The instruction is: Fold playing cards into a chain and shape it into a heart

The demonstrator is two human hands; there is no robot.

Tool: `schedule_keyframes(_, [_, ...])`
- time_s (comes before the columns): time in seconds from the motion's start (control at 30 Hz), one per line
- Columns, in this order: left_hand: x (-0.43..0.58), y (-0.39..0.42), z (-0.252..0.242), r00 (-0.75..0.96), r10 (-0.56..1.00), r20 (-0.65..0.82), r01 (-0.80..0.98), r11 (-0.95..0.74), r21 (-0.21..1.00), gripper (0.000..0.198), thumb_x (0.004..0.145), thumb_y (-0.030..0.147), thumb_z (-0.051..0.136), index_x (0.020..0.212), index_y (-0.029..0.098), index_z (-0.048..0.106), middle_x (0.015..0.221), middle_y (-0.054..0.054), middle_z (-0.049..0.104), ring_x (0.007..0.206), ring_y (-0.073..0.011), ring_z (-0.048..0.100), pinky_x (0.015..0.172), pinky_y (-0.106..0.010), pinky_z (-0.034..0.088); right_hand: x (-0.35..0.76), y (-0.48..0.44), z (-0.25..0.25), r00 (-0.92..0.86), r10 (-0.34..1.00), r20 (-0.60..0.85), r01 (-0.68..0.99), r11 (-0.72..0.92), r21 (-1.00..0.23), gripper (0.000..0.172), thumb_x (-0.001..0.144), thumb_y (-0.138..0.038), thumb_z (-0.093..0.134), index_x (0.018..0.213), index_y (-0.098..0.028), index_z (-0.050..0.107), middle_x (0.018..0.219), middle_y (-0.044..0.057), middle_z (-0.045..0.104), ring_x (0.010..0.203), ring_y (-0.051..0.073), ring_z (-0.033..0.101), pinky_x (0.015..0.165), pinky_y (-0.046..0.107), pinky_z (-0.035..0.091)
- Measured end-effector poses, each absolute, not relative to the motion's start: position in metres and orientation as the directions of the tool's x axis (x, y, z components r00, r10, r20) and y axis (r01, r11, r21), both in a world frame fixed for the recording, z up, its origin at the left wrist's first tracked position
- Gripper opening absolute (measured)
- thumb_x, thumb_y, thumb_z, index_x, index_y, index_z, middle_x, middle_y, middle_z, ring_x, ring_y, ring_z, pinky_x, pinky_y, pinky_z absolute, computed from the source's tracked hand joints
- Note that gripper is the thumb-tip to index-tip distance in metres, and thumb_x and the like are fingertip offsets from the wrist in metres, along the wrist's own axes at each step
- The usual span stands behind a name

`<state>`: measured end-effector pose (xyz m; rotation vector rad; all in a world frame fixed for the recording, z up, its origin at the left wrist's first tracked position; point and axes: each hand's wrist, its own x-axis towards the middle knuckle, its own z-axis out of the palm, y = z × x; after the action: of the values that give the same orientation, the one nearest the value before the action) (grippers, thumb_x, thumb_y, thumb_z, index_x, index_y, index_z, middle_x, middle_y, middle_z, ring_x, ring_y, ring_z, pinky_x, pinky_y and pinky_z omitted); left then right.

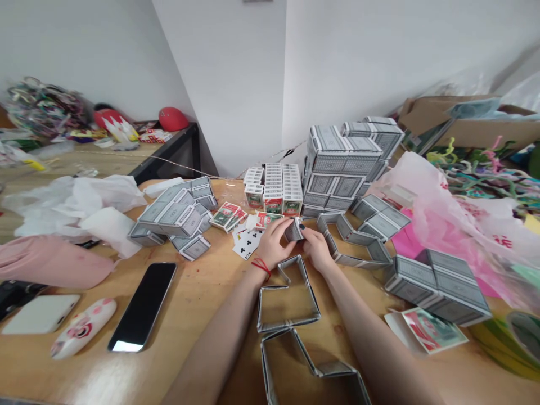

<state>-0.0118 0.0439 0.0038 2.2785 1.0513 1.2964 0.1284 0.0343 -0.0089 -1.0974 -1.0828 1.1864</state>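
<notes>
Between both hands, a folded grey-backed playing card (294, 229) is held up above the table. My left hand (273, 243), with a red string at the wrist, grips its left side. The fingers of my right hand (316, 245) pinch its right edge. Just below the hands lies an open frame of joined playing cards (289, 306), standing on edge. A second card frame (312, 365) sits nearer to me, partly cut off by the view. Loose cards with black clubs (247, 243) lie left of my left hand, beside a red and green card box (268, 218).
Closed card blocks (169, 214) stand left, and a tall card stack (337, 163) stands back right. Card packs (273, 188) line the back edge. A phone (143, 306) lies left; a card block (439, 284), an opened card box (434, 329) and yellow tape (502, 343) lie right.
</notes>
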Motion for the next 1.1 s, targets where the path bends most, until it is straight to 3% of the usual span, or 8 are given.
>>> schedule_keyframes(0.1, [-0.0124,0.0450,0.0040,0.335,0.708,0.622,0.455,-0.700,0.551,0.050,0.070,0.021,0.054,0.118,0.019,0.044,0.118,-0.009,0.048,0.110,-0.0222,0.043,0.096,-0.041,0.036,0.1292,0.0331,-0.0079,0.042,0.997,0.064,-0.153,0.070,-0.986,0.027,0.070,-0.044,0.055,0.063,-0.019,0.062,0.061,-0.001,0.059,0.064,0.015,0.053,0.063,0.027,0.041])
schedule_keyframes(0.23, [-0.0130,0.0458,0.0053,0.352,0.702,0.619,0.450,-0.707,0.546,0.049,0.070,0.018,0.052,0.117,0.020,0.044,0.118,-0.009,0.048,0.111,-0.0227,0.043,0.096,-0.043,0.035,0.1296,0.0335,-0.0073,0.024,0.996,0.090,-0.166,0.093,-0.982,0.026,0.069,-0.043,0.056,0.078,-0.020,0.066,0.076,0.000,0.063,0.076,0.017,0.056,0.073,0.030,0.041])
schedule_keyframes(0.4, [-0.0142,0.0452,0.0057,0.346,0.711,0.612,0.470,-0.696,0.544,0.048,0.069,0.016,0.051,0.116,0.021,0.046,0.117,-0.008,0.049,0.110,-0.0224,0.044,0.095,-0.043,0.036,0.1288,0.0352,-0.0074,0.031,0.996,0.086,-0.143,0.090,-0.986,0.031,0.068,-0.045,0.057,0.084,-0.020,0.067,0.078,0.001,0.065,0.079,0.019,0.057,0.077,0.033,0.042])
schedule_keyframes(0.67, [-0.0148,0.0447,0.0046,0.355,0.713,0.604,0.468,-0.695,0.545,0.048,0.070,0.016,0.051,0.117,0.022,0.046,0.118,-0.007,0.049,0.111,-0.0222,0.044,0.097,-0.042,0.036,0.1261,0.0354,-0.0056,0.084,0.990,0.111,-0.064,0.117,-0.991,0.027,0.069,-0.041,0.057,0.081,-0.020,0.068,0.076,0.001,0.066,0.077,0.019,0.057,0.073,0.032,0.042])
schedule_keyframes(1.1, [-0.0127,0.0455,0.0055,0.436,0.618,0.654,0.457,-0.778,0.431,0.045,0.074,0.016,0.046,0.119,0.021,0.044,0.120,-0.007,0.048,0.113,-0.0205,0.042,0.099,-0.040,0.035,0.1297,0.0336,-0.0049,0.180,0.973,0.141,0.058,0.133,-0.989,0.026,0.069,-0.040,0.055,0.072,-0.017,0.068,0.068,0.000,0.064,0.070,0.019,0.056,0.064,0.029,0.043])
